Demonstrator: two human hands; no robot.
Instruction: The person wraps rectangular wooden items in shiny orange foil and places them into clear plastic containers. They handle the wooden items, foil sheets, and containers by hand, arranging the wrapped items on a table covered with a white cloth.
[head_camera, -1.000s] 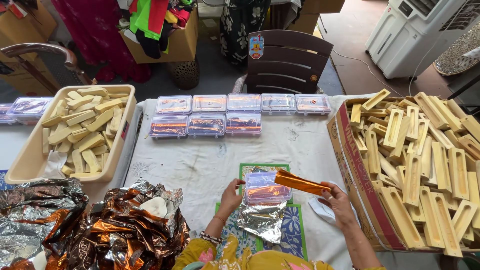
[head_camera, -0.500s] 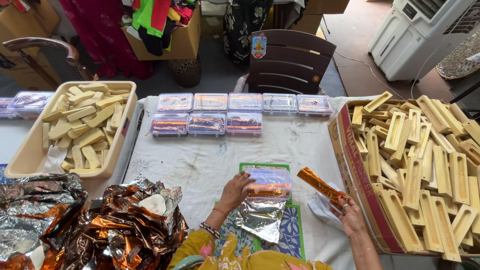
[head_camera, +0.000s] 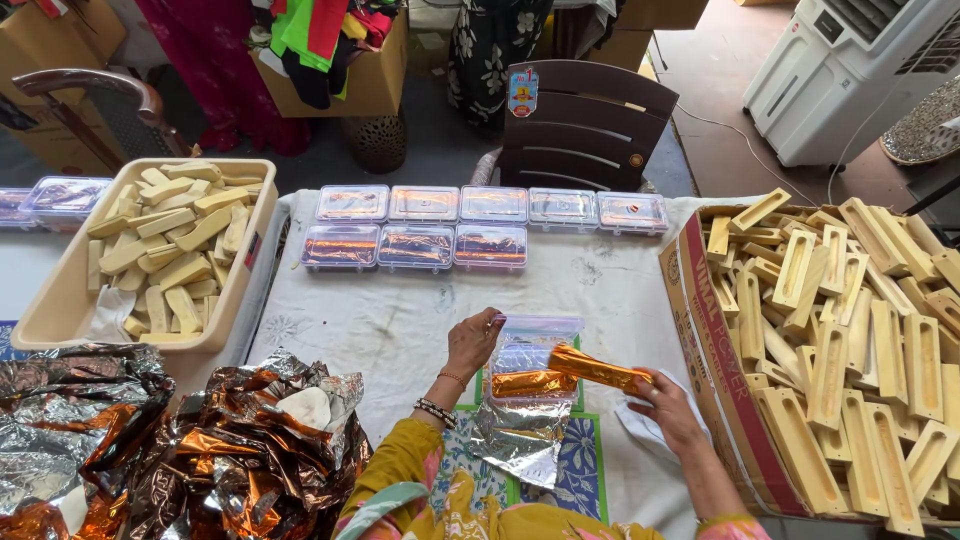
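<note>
**Foil bar held over open clear box**

The right hand (head_camera: 668, 408) has its fingers closed round one end of an orange foil bar (head_camera: 598, 368). The bar lies nearly level, slanting slightly up to the left, its free end over a clear box (head_camera: 530, 352) between the two hands. The left hand (head_camera: 472, 343) grips the left edge of that box, fingers curled on it. A second orange bar (head_camera: 530, 383) already lies inside the box, just below the held bar. A silver foil sheet (head_camera: 520, 436) lies on the worktop (head_camera: 370, 320) directly below the box, toward the person.

Beyond the fingers, two rows of filled clear boxes (head_camera: 450, 228) stand on the cloth. To the right of the right hand, close by, a cardboard box (head_camera: 720, 380) holds many wooden moulds (head_camera: 850, 330). Well left of the left hand, a beige tub (head_camera: 60, 310) holds pale blocks (head_camera: 170, 240). Crumpled foil (head_camera: 220, 450) is heaped at lower left.
</note>
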